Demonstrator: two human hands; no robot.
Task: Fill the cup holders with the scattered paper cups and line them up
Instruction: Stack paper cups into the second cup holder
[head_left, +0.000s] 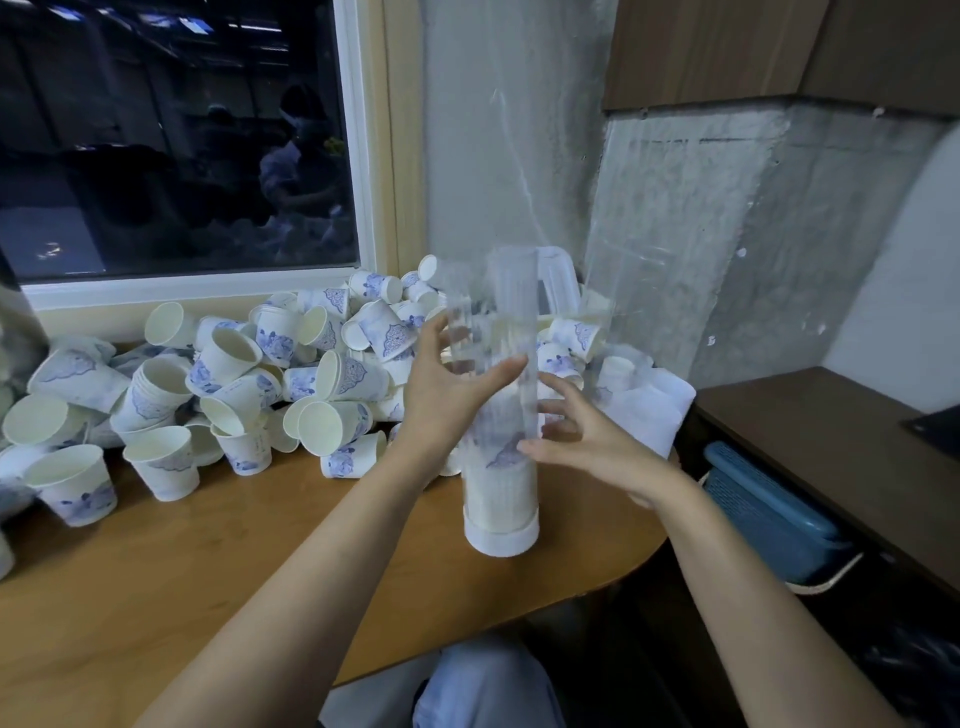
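A tall clear plastic cup holder (500, 499) with a white base stands upright on the wooden table (218, 566), its lower part filled with stacked paper cups. My left hand (441, 384) grips its upper left side, thumb across the front. On the tube's right side, my right hand (587, 441) touches it with fingers spread. A big heap of white paper cups with blue prints (249, 379) lies behind and to the left. A second clear holder (524, 280) stands behind the first, blurred.
A window (176, 135) with a white sill runs behind the heap. A grey concrete wall stands behind the holders. White bag-like material (649, 410) lies at the table's right end. Beyond the table's rounded right edge sit a blue basket (769, 509) and a dark shelf (831, 431).
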